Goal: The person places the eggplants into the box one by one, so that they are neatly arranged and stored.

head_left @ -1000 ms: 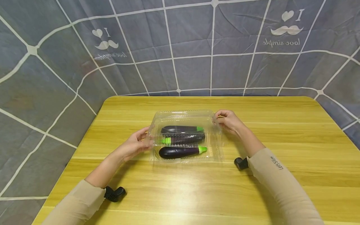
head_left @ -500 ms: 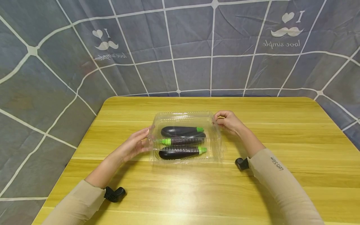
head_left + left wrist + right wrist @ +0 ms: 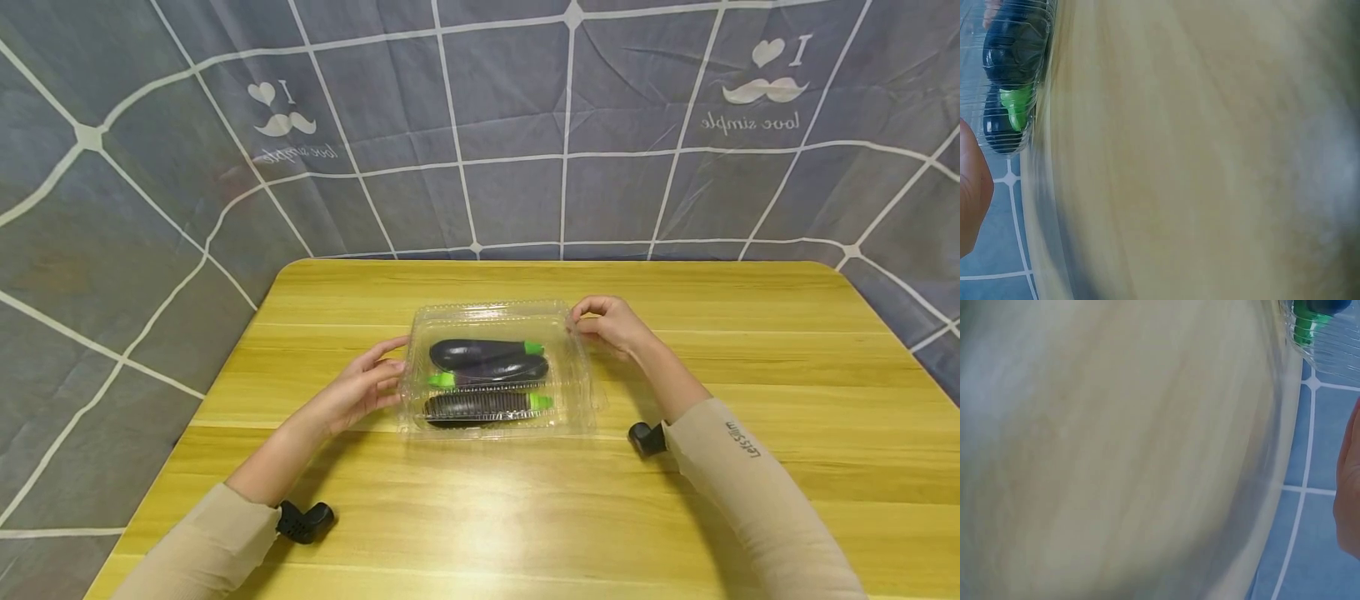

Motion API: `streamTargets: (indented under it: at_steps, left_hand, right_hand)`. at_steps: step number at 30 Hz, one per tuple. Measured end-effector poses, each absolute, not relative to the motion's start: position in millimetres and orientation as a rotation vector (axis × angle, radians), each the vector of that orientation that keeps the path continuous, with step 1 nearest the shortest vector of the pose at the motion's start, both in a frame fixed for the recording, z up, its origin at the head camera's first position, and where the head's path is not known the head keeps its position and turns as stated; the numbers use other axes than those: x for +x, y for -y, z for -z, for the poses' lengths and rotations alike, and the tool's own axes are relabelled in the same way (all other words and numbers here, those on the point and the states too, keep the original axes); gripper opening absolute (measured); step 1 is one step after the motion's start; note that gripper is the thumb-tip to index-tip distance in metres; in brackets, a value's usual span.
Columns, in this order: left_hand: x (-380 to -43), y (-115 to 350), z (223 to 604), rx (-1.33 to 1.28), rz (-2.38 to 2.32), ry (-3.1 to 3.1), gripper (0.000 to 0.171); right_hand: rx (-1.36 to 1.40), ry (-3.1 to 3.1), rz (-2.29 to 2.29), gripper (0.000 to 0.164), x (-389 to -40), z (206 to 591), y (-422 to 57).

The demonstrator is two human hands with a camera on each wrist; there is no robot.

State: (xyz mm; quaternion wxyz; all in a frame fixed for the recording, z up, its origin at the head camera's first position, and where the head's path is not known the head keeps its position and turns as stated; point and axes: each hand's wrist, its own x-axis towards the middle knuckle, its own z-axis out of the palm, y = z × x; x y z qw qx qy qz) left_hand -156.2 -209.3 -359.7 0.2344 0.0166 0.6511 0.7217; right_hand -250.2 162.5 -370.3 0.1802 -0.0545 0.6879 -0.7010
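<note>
A clear plastic clamshell box sits on the table with its lid swung down over the contents. Inside lie three dark eggplants: a back one, a middle one and a front one, all with green stem ends. The lid's ribbed front edge overlaps the front eggplant in the head view. My left hand is at the box's left side, its fingers loosely extended and fingertips right at the plastic. At the back right corner my right hand pinches the edge between thumb and bent fingers.
The box stands on a yellow wood-grain table. A grey cloth with white grid lines hangs behind and beside it. Black wrist devices, a left one and a right one, stick out from the sleeves.
The lid's ribbed front edge has come down toward me, from over the middle eggplant to the front one. My left fingers have shifted slightly on the side; the right hand has barely moved.
</note>
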Motion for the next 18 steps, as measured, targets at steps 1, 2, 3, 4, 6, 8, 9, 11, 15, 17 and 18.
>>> streamTargets:
  at_steps: [1, 2, 3, 4, 6, 8, 9, 11, 15, 17, 18]
  left_hand:
    - [-156.3, 209.6, 360.0, 0.045, -1.978, -1.795, 0.062]
    - [-156.4, 210.0, 360.3, 0.045, -1.975, -1.803, 0.061]
    - [-156.7, 210.4, 360.6, 0.044, -1.972, -1.811, 0.061]
    - [-156.8, 210.2, 360.8, 0.044, -1.97, -1.817, 0.061]
    - [-157.1, 210.1, 361.1, 0.052, -1.97, -1.823, 0.062]
    - [-157.6, 210.4, 361.3, 0.061, -1.979, -1.817, 0.063]
    - [-157.6, 210.4, 361.2, 0.065, -1.984, -1.814, 0.064]
    - [-157.7, 210.4, 360.9, 0.072, -1.995, -1.806, 0.064]
    - [-157.7, 210.2, 360.4, 0.073, -2.0, -1.805, 0.062]
    - [-158.1, 210.4, 360.5, 0.074, -1.993, -1.811, 0.062]
    - [-158.3, 210.4, 360.7, 0.075, -1.987, -1.82, 0.061]
  right_hand:
    - [-0.148, -1.95, 1.973, 0.039, -250.2, 370.0, -162.5]
    - [-0.145, -1.955, 1.967, 0.038, -250.4, 369.7, -162.2]
    - [-0.143, -1.958, 1.963, 0.037, -250.7, 369.6, -162.0]
    - [-0.145, -1.962, 1.959, 0.036, -250.8, 369.6, -162.5]
    - [-0.134, -1.956, 1.965, 0.035, -251.1, 369.7, -162.6]
    - [-0.137, -1.948, 1.969, 0.033, -251.5, 369.7, -162.5]
    - [-0.141, -1.948, 1.966, 0.032, -251.7, 369.7, -162.6]
    - [-0.147, -1.95, 1.96, 0.03, -252.0, 369.6, -162.5]
    - [-0.173, -1.916, 1.958, 0.024, -252.2, 368.8, -163.2]
    - [-0.177, -1.885, 1.959, 0.023, -251.6, 367.5, -164.1]
    - [-0.174, -1.873, 1.953, 0.023, -251.0, 366.7, -164.7]
